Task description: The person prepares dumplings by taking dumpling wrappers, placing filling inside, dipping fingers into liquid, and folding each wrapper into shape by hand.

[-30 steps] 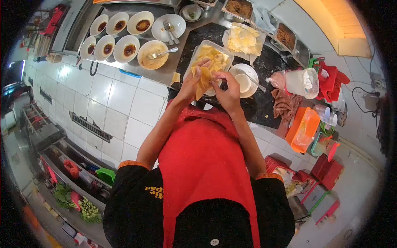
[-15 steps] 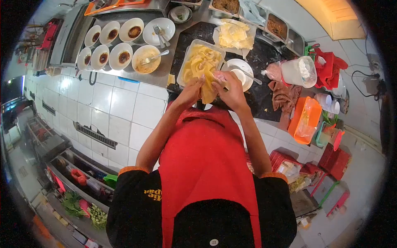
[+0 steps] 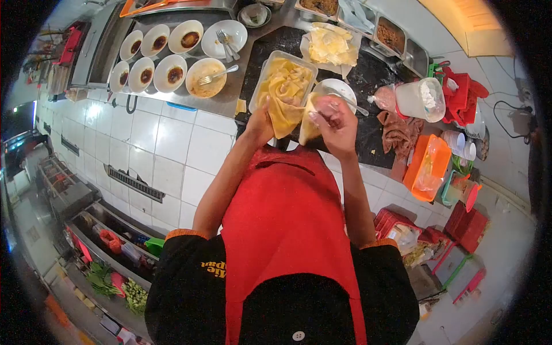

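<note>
My left hand (image 3: pixel 260 125) is closed on a stack of yellow wonton wrappers (image 3: pixel 284 119) that hangs over the near edge of a clear plastic container (image 3: pixel 315 72). More folded yellow wrappers (image 3: pixel 287 77) fill that container. To the right, my right hand (image 3: pixel 339 126) pinches a single wrapper (image 3: pixel 309 125), blurred by motion and apart from most of the stack. Just beyond this hand sits a white plate (image 3: pixel 339 86), partly covered by it, with a metal utensil (image 3: pixel 361 110) across its rim.
Loose wrappers (image 3: pixel 330 46) lie on paper behind the container. At left, several white bowls (image 3: pixel 169 73) hold dark sauce, beside a plate with forks (image 3: pixel 210 40). A tub of white powder (image 3: pixel 417 99), a brown cloth (image 3: pixel 399 132) and an orange basket (image 3: pixel 428 164) stand right.
My hands have moved apart: the right has shifted rightward with one wrapper, while the left keeps the stack a little to the left. The view has shifted slightly.
</note>
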Demonstrator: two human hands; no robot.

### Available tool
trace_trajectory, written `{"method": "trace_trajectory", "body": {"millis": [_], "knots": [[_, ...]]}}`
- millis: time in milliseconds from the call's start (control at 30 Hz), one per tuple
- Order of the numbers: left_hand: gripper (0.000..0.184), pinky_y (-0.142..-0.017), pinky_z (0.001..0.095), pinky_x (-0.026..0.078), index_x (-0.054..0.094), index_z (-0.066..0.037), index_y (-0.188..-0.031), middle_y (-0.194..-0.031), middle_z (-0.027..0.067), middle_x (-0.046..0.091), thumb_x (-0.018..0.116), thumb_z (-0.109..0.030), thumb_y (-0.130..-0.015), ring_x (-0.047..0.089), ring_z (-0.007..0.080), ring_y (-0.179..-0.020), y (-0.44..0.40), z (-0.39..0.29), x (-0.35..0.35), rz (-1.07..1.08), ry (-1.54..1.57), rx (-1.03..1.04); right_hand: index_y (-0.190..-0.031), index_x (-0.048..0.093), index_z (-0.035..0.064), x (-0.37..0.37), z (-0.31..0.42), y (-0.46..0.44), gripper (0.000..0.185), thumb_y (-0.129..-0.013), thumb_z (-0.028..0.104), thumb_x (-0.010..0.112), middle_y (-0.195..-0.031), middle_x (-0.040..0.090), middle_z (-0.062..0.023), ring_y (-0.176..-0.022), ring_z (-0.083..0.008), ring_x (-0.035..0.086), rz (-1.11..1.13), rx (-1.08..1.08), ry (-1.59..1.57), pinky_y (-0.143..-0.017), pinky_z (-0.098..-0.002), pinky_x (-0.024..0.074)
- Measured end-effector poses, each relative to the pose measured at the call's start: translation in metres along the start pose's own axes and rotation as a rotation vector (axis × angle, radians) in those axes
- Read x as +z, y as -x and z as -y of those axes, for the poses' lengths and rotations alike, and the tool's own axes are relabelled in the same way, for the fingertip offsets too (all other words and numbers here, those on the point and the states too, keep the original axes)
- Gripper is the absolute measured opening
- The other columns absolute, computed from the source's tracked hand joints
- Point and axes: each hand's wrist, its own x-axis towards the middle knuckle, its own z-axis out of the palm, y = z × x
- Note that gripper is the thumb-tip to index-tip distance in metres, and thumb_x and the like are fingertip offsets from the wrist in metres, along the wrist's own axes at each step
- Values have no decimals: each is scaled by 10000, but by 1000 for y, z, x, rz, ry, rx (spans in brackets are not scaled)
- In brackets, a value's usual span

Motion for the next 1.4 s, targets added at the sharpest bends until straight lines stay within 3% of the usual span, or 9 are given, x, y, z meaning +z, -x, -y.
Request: {"method": "trace_trajectory", "body": {"millis": [167,267,433,633,700,733,1133,1233,1400], "knots": [[857,-1177,502,360,330,-69,-1553,-1518,161,468,383,-711,-988,462,313,-1402,12,3,37,336,141,-63,-1195,632,-7,-9,2,-24,307,-902,-66,699,-1103,690,-43,-965,-104,679,221,127,189,-856,-254,562],[568,-1003,410,529,482,-48,-1401,-1335,107,602,710,-340,-971,626,236,-1190,6,22,46,51,-327,125,-1202,655,24,-26,5,-22,323,-888,-31,708,-1140,712,-59,-1018,-110,684,220,128,322,-854,-279,563],[400,-854,343,588,569,-27,-1265,-1177,78,671,747,-187,-944,693,193,-1012,2,26,53,-11,-452,109,-1224,657,32,-56,-7,-14,356,-878,36,741,-1104,720,-71,-986,-143,692,146,140,354,-796,-293,566],[401,-822,335,593,582,-29,-1252,-1117,69,687,768,-166,-923,699,183,-989,-2,20,47,-177,-328,136,-1257,674,141,-123,-93,-9,466,-828,241,824,-1372,556,-192,-1180,-328,576,58,-82,1101,-959,-425,471],[410,-816,331,592,585,-31,-1249,-1104,65,690,779,-163,-913,700,180,-986,-5,21,43,-193,-305,164,-1209,703,140,-121,-109,2,430,-834,324,802,-1511,414,-217,-1341,-417,418,16,-171,1463,-1072,-520,342],[428,-815,331,596,584,-35,-1253,-1115,67,686,789,-175,-905,701,186,-984,-6,20,42,-196,-387,183,-1186,721,155,-121,-116,3,406,-834,344,790,-1559,367,-209,-1409,-415,335,39,-142,1441,-1110,-554,261],[420,-752,306,585,645,-13,-1188,-1073,74,719,834,-192,-858,711,167,-899,-7,25,50,-356,-712,129,-1256,715,190,-49,-14,-3,380,-889,284,749,-1576,369,-179,-1466,-380,307,204,-269,989,-1199,-495,217],[402,-604,291,565,697,16,-1048,-914,88,732,869,-260,-811,698,148,-709,-2,23,60,-316,-812,285,-1274,698,200,-41,-22,-8,407,-904,365,741,-1579,348,-185,-1459,-399,299,273,-298,961,-1187,-523,216],[390,-599,283,549,700,18,-1058,-925,79,731,828,-293,-861,689,132,-735,-3,22,55,-266,-839,432,-1248,676,63,-48,-33,-15,355,-925,200,724,-1155,706,-110,-1103,-276,644,176,-182,713,-1014,-382,462]]}}
